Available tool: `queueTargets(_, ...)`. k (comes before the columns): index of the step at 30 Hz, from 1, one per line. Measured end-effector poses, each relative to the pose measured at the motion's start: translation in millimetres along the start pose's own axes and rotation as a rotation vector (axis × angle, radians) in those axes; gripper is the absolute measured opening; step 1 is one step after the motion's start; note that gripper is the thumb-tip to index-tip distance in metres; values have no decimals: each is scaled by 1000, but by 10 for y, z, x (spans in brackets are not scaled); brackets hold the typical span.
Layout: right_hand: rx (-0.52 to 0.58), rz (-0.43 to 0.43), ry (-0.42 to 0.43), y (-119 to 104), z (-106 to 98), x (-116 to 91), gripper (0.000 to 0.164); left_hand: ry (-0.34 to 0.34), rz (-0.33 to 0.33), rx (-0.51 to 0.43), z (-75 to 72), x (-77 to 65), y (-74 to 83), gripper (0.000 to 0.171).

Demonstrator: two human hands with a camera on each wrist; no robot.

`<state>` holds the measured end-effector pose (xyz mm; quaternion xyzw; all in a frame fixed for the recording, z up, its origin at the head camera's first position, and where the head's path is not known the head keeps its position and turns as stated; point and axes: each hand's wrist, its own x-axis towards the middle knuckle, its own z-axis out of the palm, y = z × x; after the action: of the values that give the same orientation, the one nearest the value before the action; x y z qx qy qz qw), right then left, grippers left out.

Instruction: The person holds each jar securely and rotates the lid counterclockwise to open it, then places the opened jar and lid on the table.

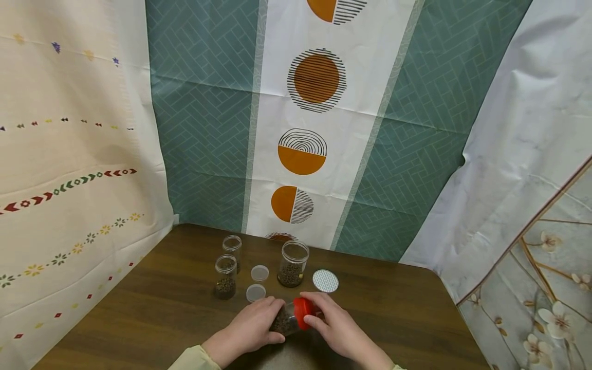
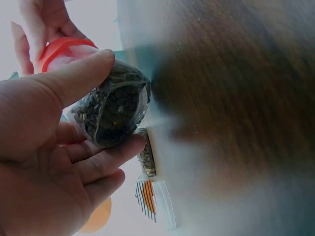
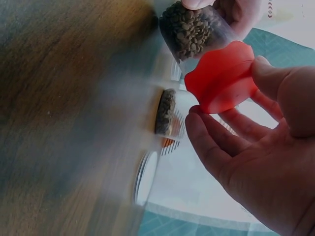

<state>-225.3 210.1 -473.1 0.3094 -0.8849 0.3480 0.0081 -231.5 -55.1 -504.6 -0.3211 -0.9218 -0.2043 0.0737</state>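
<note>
A clear plastic jar (image 1: 284, 321) with dark brown, bean-like pieces (image 3: 189, 30) lies tilted near the table's front. My left hand (image 1: 253, 325) grips its body, thumb on one side and fingers on the other, as the left wrist view shows. At the jar's mouth end is a red lid (image 3: 221, 78) with a scalloped edge. My right hand (image 1: 335, 329) holds that lid between thumb and fingers. The lid covers the mouth; whether it is threaded on I cannot tell.
Behind the hands stand a wide uncapped jar (image 1: 291, 267), part filled with brown pieces, and two narrower jars, a front one (image 1: 225, 280) and a back one (image 1: 233, 246). Two small clear lids (image 1: 260, 273) and a white patterned lid (image 1: 326, 281) lie flat on the wooden table (image 1: 407, 313).
</note>
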Motion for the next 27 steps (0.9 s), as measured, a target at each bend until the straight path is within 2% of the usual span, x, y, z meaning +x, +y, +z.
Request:
queueTargets(12, 32, -29, -26, 8, -10, -18, 51, 8, 11, 13, -1, -2, 5, 61)
queueTargets(16, 37, 11, -26, 3, -3, -16, 52, -8, 2, 12, -2, 3, 1, 62)
queueTargets(23, -23, 117, 56, -14, 13, 34, 55, -9, 3, 16, -12, 4, -2, 63)
queueTargets(27, -35, 157, 50, -22, 13, 55, 57, -12, -1, 16, -10, 6, 1, 63)
